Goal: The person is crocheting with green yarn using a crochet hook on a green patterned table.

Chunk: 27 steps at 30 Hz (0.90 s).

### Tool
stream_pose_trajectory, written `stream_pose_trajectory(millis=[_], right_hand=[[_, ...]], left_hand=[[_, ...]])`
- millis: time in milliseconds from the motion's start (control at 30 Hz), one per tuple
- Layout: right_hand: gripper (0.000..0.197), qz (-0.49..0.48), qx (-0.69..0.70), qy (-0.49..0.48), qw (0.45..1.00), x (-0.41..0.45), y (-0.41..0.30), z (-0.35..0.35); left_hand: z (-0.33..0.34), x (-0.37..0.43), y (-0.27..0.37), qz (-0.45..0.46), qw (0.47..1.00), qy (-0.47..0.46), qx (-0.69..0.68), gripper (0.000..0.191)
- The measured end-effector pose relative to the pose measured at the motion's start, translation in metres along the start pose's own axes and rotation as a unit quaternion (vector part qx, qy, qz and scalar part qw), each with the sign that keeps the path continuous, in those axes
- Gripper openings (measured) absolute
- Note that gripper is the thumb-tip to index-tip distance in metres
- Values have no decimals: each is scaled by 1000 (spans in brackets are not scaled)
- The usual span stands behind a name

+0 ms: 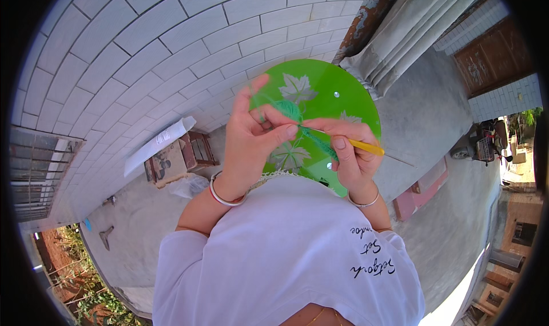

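Observation:
My right hand (356,154) grips a crochet hook with a yellow handle (364,147), its thin metal shaft pointing left. From the hook's tip a narrow green crocheted strip (321,143) slants down to the fingers of that hand. Thumb and fingers of my left hand (251,141) pinch the work at the tip, while its index finger is raised with green yarn (258,103) running over it. Behind the left fingers a ball of green yarn (288,109) is partly hidden. Both hands are over a round green glass table (360,90) with leaf prints.
A tiled wall (180,47) rises past the table's far side. On the left are a cardboard box (167,163), a wooden stool (199,150) and a plastic bag (188,185). A grey curtain (411,34) hangs at the upper right, and a pink board (422,189) lies on the concrete floor.

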State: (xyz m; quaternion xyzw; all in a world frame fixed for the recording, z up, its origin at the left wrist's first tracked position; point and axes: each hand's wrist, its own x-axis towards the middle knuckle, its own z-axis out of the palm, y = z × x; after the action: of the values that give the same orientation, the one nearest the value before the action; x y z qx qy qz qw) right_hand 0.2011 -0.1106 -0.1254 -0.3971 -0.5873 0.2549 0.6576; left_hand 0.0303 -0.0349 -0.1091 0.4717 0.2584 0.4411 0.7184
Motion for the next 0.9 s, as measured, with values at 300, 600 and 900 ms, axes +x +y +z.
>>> stream_pose_trajectory(millis=[300, 600, 900], right_hand=[[38, -266, -320, -60, 907, 1, 10, 5], [28, -281, -251, -41, 925, 4, 17, 7], [17, 51, 238, 69, 967, 0, 12, 31]], left_hand=[[8, -5, -7, 134, 982, 37, 125, 77], [-10, 1, 5, -150, 978, -67, -129, 76], [-16, 5, -1, -56, 991, -30, -118, 68]])
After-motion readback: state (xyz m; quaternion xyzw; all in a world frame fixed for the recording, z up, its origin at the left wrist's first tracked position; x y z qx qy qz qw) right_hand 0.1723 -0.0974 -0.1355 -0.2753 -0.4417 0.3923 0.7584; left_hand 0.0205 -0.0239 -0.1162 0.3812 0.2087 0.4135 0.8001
